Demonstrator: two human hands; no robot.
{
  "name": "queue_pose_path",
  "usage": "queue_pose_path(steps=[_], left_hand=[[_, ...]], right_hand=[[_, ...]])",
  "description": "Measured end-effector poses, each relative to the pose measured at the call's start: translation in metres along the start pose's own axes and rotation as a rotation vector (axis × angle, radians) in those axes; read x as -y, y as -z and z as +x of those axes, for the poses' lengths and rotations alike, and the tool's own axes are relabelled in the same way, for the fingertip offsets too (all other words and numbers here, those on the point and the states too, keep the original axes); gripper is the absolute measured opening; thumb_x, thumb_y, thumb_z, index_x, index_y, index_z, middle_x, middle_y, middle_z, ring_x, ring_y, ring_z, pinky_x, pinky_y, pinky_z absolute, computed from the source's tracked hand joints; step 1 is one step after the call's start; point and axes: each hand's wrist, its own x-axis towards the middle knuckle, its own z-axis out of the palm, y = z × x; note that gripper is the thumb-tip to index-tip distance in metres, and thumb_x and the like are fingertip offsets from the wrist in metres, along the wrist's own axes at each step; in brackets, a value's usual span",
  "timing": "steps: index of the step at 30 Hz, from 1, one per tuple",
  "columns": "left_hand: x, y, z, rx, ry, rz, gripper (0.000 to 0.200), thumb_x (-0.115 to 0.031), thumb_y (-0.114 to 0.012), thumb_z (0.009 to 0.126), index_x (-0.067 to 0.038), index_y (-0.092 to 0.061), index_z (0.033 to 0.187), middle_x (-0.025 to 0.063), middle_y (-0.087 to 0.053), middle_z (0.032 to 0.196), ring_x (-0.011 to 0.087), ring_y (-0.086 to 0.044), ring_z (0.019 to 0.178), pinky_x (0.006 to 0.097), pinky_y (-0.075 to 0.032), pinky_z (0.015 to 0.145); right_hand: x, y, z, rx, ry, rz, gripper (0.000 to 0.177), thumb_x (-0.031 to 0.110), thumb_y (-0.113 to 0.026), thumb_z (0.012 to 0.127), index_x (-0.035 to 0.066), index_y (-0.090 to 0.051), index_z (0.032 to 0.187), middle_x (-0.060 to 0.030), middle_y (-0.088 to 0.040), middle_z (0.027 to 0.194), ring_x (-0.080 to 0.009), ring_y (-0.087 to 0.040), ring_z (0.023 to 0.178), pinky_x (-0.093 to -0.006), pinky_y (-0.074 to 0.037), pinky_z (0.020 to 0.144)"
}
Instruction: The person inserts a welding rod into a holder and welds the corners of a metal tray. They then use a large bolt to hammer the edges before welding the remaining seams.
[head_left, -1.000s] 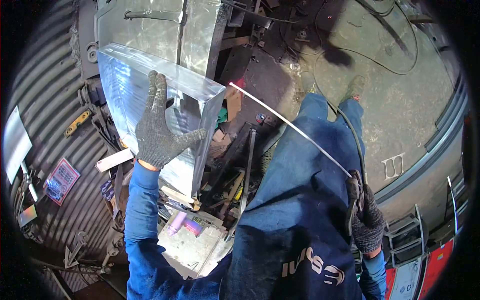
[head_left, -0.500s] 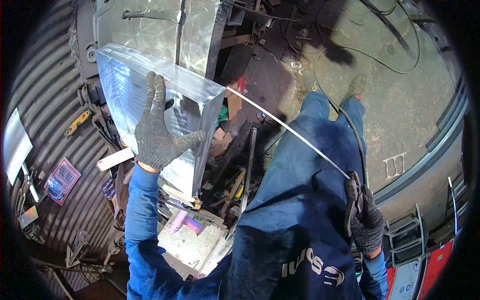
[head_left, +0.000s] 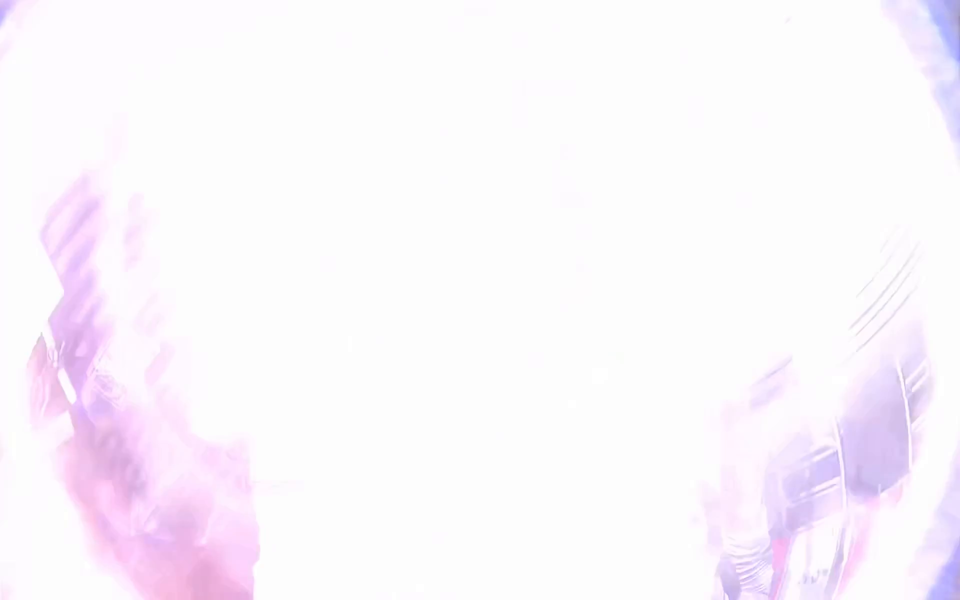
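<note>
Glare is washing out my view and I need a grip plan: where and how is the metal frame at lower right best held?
Probably grip the frame by its long, slim side rail, from the picture's right: the crossbars run off to the left. Whether it is loose, I cannot tell.

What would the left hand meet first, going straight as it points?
Can't tell: glare hides the left hand and its path. Only things near the edges show, faintly: ridged wall at left, metal frame lower right.

Middle's whited out; can't confirm you a path. Ribbed wall (head_left: pixel 80 235) blocks left, barred frame (head_left: pixel 806 478) blocks near right.
</note>
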Motion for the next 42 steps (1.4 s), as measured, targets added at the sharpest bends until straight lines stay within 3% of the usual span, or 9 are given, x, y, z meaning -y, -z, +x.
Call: queue_pose_path(steps=[2,3,5,15,24,27,36,41,42], left_hand=[[0.006,-0.004,-0.002,0.011,-0.005,-0.012,0.112,-0.052,-0.085,0.073,-0.003,-0.028,0.156,0.0215,-0.029,0.161,0.0354,-0.044,0.141,0.0454,-0.051,0.103],[0.012,-0.006,-0.003,0.018,0.008,-0.036,0.132,-0.051,-0.093,0.059,-0.001,-0.021,0.158,0.0233,-0.024,0.163,0.0372,-0.037,0.145,0.0447,-0.052,0.103],[0.014,-0.005,-0.002,0.050,0.019,0.015,0.132,-0.051,-0.093,0.057,-0.001,-0.022,0.158,0.0260,-0.021,0.163,0.0399,-0.033,0.147,0.0421,-0.045,0.110],[0.012,-0.004,-0.001,0.041,-0.004,0.080,0.136,-0.055,-0.093,0.056,0.001,-0.021,0.157,0.0250,-0.028,0.161,0.0366,-0.039,0.144,0.0433,-0.047,0.108],[0.015,-0.005,-0.003,0.030,-0.007,0.067,0.137,-0.057,-0.093,0.055,0.002,-0.022,0.157,0.0262,-0.029,0.160,0.0363,-0.037,0.145,0.0442,-0.048,0.107],[0.015,-0.005,-0.003,0.027,-0.004,0.061,0.137,-0.057,-0.093,0.055,0.002,-0.022,0.157,0.0263,-0.028,0.160,0.0361,-0.037,0.145,0.0442,-0.049,0.106],[0.015,-0.005,-0.002,0.040,0.003,0.040,0.136,-0.054,-0.093,0.055,0.001,-0.021,0.157,0.0261,-0.027,0.161,0.0364,-0.043,0.141,0.0432,-0.052,0.103],[0.007,-0.004,-0.006,0.123,0.179,0.000,0.133,-0.051,-0.093,0.057,0.001,-0.022,0.157,0.0260,-0.029,0.159,0.0365,-0.052,0.134,0.0404,-0.054,0.099],[0.004,-0.003,-0.002,0.088,0.124,-0.029,0.132,-0.051,-0.093,0.058,0.000,-0.022,0.157,0.0262,-0.028,0.160,0.0368,-0.047,0.138,0.0398,-0.055,0.098]], right_hand=[[-0.004,-0.004,-0.003,-0.069,0.015,0.044,0.062,0.003,-0.069,0.085,0.004,-0.051,0.144,-0.0170,-0.069,0.121,-0.0227,-0.069,0.095,-0.0328,-0.054,0.084],[-0.011,-0.012,0.002,-0.174,0.124,-0.085,0.062,0.005,-0.070,0.085,0.003,-0.051,0.144,-0.0177,-0.067,0.125,-0.0248,-0.069,0.103,-0.0337,-0.053,0.088],[-0.011,-0.006,0.000,-0.144,0.092,-0.078,0.066,0.006,-0.070,0.083,0.003,-0.050,0.146,-0.0182,-0.066,0.126,-0.0263,-0.067,0.112,-0.0347,-0.052,0.093],[-0.005,-0.002,0.000,0.058,-0.143,0.193,0.072,0.003,-0.069,0.079,0.003,-0.048,0.148,-0.0179,-0.065,0.132,-0.0241,-0.064,0.118,-0.0337,-0.049,0.099],[-0.002,-0.005,0.003,0.023,-0.045,0.147,0.072,0.002,-0.070,0.078,0.003,-0.049,0.147,-0.0182,-0.066,0.130,-0.0248,-0.066,0.117,-0.0342,-0.050,0.099],[0.003,0.001,0.004,0.116,-0.095,0.147,0.068,0.005,-0.068,0.086,0.001,-0.043,0.150,-0.0173,-0.062,0.136,-0.0218,-0.061,0.121,-0.0332,-0.047,0.102],[0.006,-0.002,0.005,0.060,-0.061,0.122,0.070,-0.002,-0.067,0.079,0.004,-0.050,0.146,-0.0180,-0.067,0.128,-0.0247,-0.068,0.113,-0.0339,-0.051,0.096],[0.009,0.001,0.004,0.067,0.040,-0.050,0.070,-0.004,-0.063,0.080,0.003,-0.046,0.147,-0.0180,-0.070,0.118,-0.0289,-0.071,0.100,-0.0350,-0.054,0.082],[0.010,0.000,0.005,0.059,0.066,-0.141,0.069,-0.005,-0.063,0.081,0.003,-0.045,0.147,-0.0182,-0.070,0.118,-0.0319,-0.071,0.098,-0.0368,-0.055,0.080]])
